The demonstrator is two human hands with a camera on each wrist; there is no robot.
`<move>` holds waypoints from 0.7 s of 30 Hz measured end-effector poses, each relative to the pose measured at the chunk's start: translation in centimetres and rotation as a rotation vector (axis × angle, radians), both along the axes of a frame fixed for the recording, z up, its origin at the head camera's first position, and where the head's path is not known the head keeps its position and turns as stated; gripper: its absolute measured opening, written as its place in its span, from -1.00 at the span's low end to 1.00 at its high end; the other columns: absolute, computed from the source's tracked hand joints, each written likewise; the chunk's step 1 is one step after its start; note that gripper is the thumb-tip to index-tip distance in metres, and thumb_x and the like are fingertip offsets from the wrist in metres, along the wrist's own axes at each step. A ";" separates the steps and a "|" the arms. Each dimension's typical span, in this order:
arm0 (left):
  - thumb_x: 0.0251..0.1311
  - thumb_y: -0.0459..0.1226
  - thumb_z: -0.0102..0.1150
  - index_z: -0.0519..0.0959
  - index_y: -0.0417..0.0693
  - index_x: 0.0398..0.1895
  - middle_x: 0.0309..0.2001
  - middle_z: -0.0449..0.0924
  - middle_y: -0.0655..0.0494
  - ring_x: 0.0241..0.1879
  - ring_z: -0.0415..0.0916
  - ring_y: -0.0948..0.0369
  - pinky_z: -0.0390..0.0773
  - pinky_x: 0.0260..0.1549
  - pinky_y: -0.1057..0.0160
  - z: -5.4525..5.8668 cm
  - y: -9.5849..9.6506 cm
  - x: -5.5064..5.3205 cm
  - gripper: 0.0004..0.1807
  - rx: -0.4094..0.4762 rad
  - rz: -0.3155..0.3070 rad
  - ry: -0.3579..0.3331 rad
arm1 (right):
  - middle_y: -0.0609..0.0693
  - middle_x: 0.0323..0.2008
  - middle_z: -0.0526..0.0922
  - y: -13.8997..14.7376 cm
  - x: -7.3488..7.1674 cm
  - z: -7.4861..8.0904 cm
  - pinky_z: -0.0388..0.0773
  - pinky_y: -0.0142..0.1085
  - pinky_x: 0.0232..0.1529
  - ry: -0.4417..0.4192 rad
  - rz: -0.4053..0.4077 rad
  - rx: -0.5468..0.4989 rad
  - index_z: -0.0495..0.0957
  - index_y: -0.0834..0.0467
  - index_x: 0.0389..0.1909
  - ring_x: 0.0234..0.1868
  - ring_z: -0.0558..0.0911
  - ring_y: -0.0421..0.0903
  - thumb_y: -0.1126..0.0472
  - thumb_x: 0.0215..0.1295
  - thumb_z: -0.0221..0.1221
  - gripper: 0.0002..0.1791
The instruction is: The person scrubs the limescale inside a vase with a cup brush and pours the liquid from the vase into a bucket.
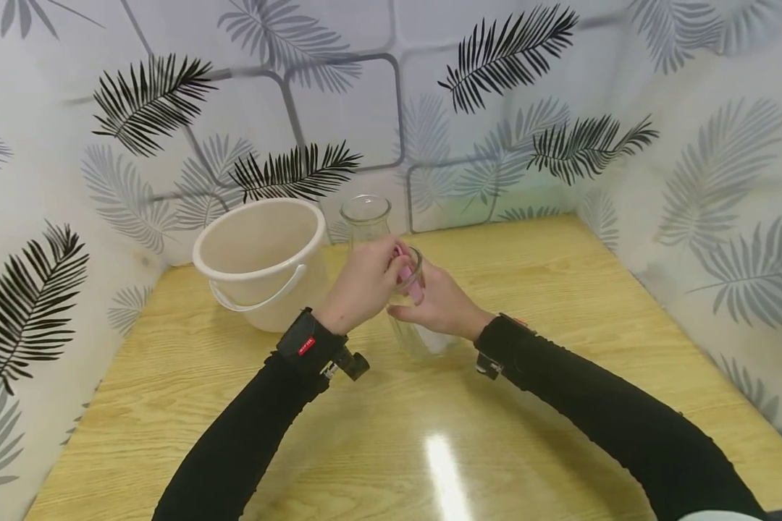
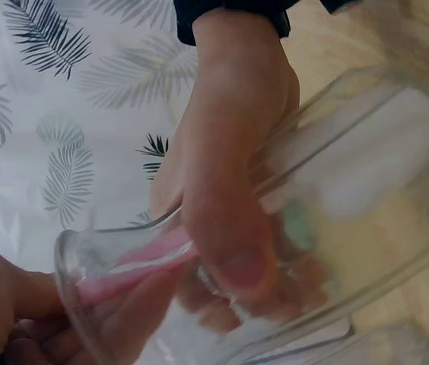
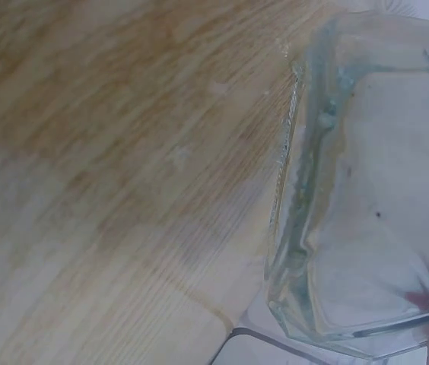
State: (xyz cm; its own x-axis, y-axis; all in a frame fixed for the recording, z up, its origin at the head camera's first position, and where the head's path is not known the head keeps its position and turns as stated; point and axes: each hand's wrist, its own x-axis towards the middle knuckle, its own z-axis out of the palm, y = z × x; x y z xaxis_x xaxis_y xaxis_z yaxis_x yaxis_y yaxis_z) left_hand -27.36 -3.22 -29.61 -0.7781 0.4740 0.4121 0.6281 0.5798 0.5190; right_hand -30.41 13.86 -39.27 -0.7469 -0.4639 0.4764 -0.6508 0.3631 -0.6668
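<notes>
My right hand [image 1: 443, 307] grips a clear glass vase [image 1: 407, 336] around its neck, and the vase is tilted. At the vase's mouth, my left hand [image 1: 368, 278] pinches the pink handle of a bottle brush [image 1: 412, 284], its fingers at the rim. The left wrist view shows that handle [image 2: 142, 266] running down inside the neck. Farther in, the vase's body holds a blurred white shape [image 2: 382, 152], perhaps the brush head. In the right wrist view the vase's thick, faceted base [image 3: 313, 228] fills the right side.
Behind my hands stands a second glass vase [image 1: 365, 210], partly hidden. A cream bucket [image 1: 267, 268] with a white handle is at the back left of the wooden table [image 1: 365, 449]. Leaf-patterned walls [image 1: 339, 108] close off the back and sides.
</notes>
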 end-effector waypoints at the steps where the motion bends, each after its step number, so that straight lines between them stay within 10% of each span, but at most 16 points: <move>1: 0.48 -0.34 0.02 0.55 -0.13 -0.19 -0.33 0.62 0.09 -0.36 0.54 0.22 0.52 -0.37 0.29 0.2 0.0 0.1 -0.90 -0.025 -0.006 0.018 | -0.07 0.23 0.59 0.1 0.0 0.0 0.59 -0.15 0.08 0.004 -0.006 0.002 -0.06 -0.22 0.61 0.00 0.66 -0.14 0.08 0.11 0.44 0.14; 7: 0.47 -0.38 0.00 0.52 -0.17 -0.18 -0.31 0.65 0.03 -0.34 0.62 0.18 0.60 -0.34 0.28 0.2 0.1 0.3 -0.91 -0.119 -0.011 0.120 | -0.09 -0.30 0.62 0.5 0.1 -0.1 0.58 -0.20 -0.18 0.016 -0.017 0.006 -0.01 -0.16 0.60 -0.27 0.59 -0.14 0.10 0.11 0.45 0.11; 21: 0.49 -0.35 -0.02 0.54 -0.17 -0.11 -0.34 0.69 -0.03 -0.46 0.62 0.19 0.55 -0.50 0.31 -1.2 0.8 -0.3 -0.88 -0.119 0.026 0.179 | -0.07 0.14 0.62 1.1 0.6 -0.6 0.56 -0.14 0.05 -0.017 -0.016 -0.064 0.32 -0.02 0.40 0.09 0.61 -0.10 0.17 0.10 0.46 -0.18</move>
